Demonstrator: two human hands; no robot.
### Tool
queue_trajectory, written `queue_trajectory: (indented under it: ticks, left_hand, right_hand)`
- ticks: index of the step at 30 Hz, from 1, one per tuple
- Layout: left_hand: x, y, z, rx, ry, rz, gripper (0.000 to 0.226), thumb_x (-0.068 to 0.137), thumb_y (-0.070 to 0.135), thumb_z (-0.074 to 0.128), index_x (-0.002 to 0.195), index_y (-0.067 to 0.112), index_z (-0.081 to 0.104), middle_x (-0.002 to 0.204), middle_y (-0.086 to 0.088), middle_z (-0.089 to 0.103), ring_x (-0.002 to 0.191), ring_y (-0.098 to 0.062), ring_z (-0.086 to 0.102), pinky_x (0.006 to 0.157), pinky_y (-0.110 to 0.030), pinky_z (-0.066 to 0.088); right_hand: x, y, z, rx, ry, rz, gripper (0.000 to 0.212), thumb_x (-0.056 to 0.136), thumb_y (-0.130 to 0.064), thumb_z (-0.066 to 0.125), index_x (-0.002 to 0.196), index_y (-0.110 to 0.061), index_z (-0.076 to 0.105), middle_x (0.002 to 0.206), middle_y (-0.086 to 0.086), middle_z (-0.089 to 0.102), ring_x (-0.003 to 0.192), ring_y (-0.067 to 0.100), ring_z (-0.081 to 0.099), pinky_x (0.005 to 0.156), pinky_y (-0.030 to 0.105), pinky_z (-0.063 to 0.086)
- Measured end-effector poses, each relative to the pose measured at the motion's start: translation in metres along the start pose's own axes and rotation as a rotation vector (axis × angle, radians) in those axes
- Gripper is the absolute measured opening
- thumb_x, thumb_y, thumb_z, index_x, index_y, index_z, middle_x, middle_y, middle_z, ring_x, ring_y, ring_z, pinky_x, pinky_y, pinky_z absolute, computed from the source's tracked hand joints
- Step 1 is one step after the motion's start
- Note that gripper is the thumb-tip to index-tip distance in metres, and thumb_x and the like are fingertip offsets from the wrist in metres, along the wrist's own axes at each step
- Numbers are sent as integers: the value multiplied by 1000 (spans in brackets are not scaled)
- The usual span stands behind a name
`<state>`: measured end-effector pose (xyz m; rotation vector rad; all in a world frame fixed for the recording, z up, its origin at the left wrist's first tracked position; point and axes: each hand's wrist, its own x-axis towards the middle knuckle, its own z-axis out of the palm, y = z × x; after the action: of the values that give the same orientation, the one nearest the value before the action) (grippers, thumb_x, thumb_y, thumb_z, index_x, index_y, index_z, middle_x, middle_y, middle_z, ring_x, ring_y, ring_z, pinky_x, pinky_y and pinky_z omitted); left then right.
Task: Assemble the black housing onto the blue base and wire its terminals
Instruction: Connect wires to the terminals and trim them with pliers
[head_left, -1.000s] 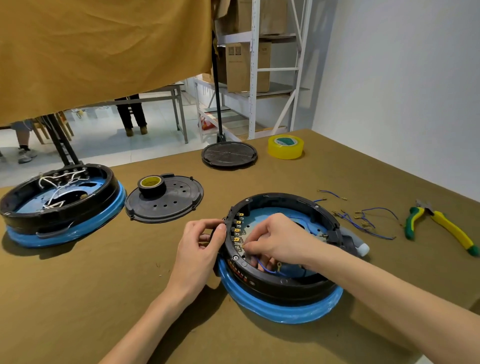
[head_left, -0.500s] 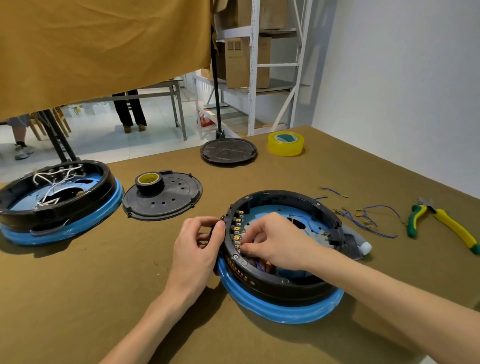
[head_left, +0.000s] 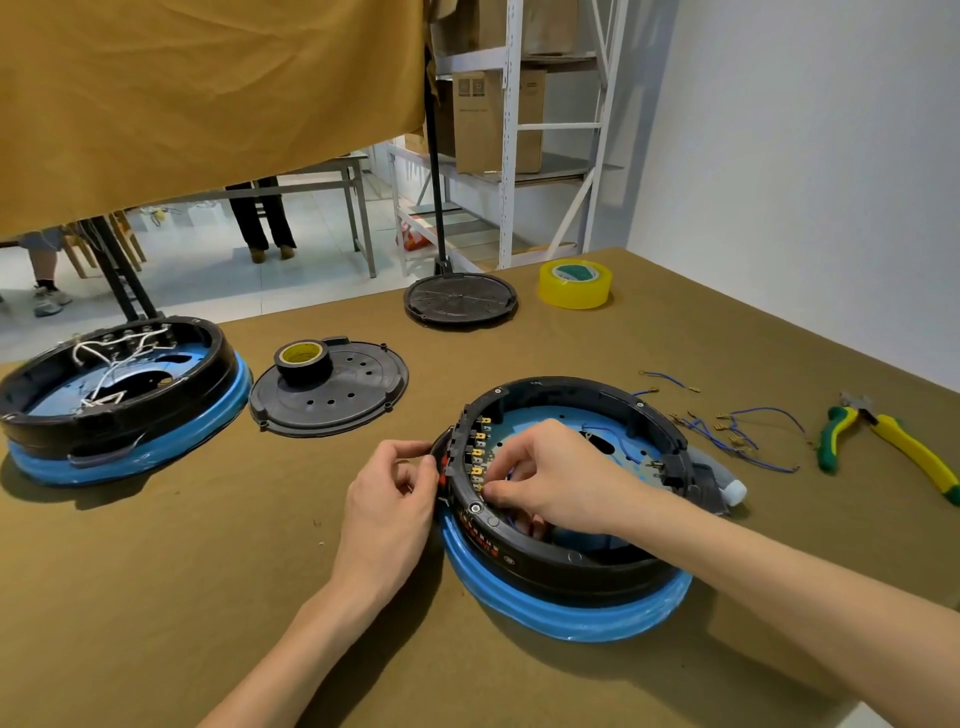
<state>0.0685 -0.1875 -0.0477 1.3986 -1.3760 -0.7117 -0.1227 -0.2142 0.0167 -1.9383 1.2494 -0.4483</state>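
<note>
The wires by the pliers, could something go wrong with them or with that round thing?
1. The loose wires lie tangled, so picking one may drag others.
2. The right hand hides the terminals; a wire could go on the wrong one.
3. The left hand only pinches the housing rim; pushing could shift it on the base.

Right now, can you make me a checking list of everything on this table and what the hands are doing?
Surface: olive-brown cloth-covered table.
Job's things: black ring housing seated on blue round base; brass terminals inside.
Clutter: second black-and-blue unit, black perforated lid with black tape roll, black disc, yellow tape roll, green-yellow pliers.
Hands: left hand pinches housing's outer edge; right hand works at terminals.
Cables: loose blue wires.
Surroundings: tan curtain, white shelving, a person's legs.
</note>
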Motion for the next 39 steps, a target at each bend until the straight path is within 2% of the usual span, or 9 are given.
queue_trajectory:
  ticks: [5,11,14,17,20,24,28,32,39]
  left_hand:
    - [2,-2,-1,-31,-10,-6,10,103,21,58,108,29,59,76,-1,74,68,-15,72,63,-31,60]
    - [2,-3,0,-10,-26,20,8,104,22,56,107,29,58,70,2,69,58,-7,64,56,-19,51]
    - [1,-2,1,15,-16,27,8,104,26,55,111,31,56,77,1,70,69,-5,67,61,-15,51]
    - [-1,0,1,83,4,83,12,105,30,53,115,36,54,85,5,68,80,0,66,64,-10,50]
    - [-1,1,1,91,-45,101,9,105,36,48,104,36,57,84,13,68,73,0,65,60,-12,49]
    - [-2,0,-1,85,-99,117,24,105,42,42,91,31,57,78,11,65,60,-4,57,54,-21,45]
    - [0,-2,0,138,-108,99,25,108,40,39,90,30,54,79,8,62,65,-9,56,62,-35,48]
    - [-1,-2,0,119,-119,98,25,106,43,38,89,33,55,83,8,64,64,-9,58,56,-20,46]
    - [-1,-2,1,96,-107,76,26,106,41,41,92,29,58,81,5,66,61,-8,57,58,-31,47]
  right_hand:
    - [2,-4,0,-66,7,-17,12,99,-15,66,90,-15,73,73,5,76,57,10,69,57,23,58]
    - [5,-8,2,-205,76,-54,11,96,-18,69,91,-15,78,82,-4,75,69,1,67,68,22,56]
    - [3,-6,2,-144,68,-42,7,94,-17,71,93,-15,78,79,-5,73,58,-5,62,64,19,52]
    - [0,-4,0,-70,46,-22,7,90,-13,74,89,-20,74,77,-2,75,53,2,63,60,19,54]
    - [1,-4,2,-77,82,-14,14,88,-12,75,82,-25,73,75,-2,75,57,6,67,61,21,58]
    - [3,-3,4,-150,113,-73,3,90,-16,76,89,-16,79,82,-4,76,75,6,71,73,25,62]
    - [6,-2,4,-170,108,-88,5,91,-14,75,90,-12,80,83,-1,76,75,7,70,76,30,62]
    - [6,-1,4,-163,90,-101,5,91,-15,75,92,-12,79,85,-2,76,75,5,69,76,28,62]
    - [5,-1,3,-90,87,-41,12,88,-17,78,81,-25,72,78,-5,74,66,3,68,67,19,58]
